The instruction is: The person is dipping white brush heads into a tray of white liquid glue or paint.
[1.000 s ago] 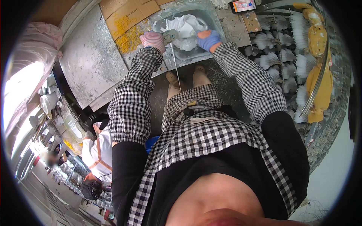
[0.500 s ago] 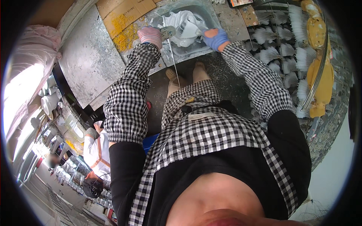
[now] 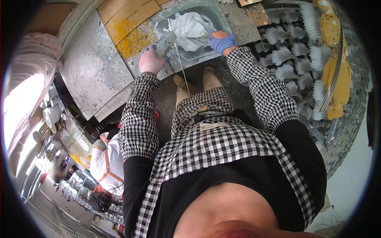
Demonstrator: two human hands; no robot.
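Note:
My left hand (image 3: 152, 60), in a pink-and-white striped glove, is closed round a mottled grey, translucent piece (image 3: 166, 43) at the tub's left edge; blur hides its kind. A thin pale strand (image 3: 181, 65) runs from near this piece down toward my apron. At the right side of the grey-blue tub (image 3: 223, 24), my right hand (image 3: 221, 42), in a blue glove with a tan patch on its back, has its fingers curled. What those fingers hold, if anything, is hidden. Between the hands, a crumpled white plastic bag (image 3: 190, 29) lies in the tub.
Many yellow rubber bands (image 3: 137, 39) lie left of the tub beside cardboard (image 3: 131, 18). A speckled metal sheet (image 3: 95, 63) covers the bench's left. Fan-shaped white bristle bundles (image 3: 283, 55) and yellow pieces (image 3: 332, 79) stand at right. A co-worker in white (image 3: 107, 162) is at lower left.
My left hand has drawn down, away from the bag, and turned with the grey piece. My right hand has shifted slightly left; the white blade-like shape before it no longer shows.

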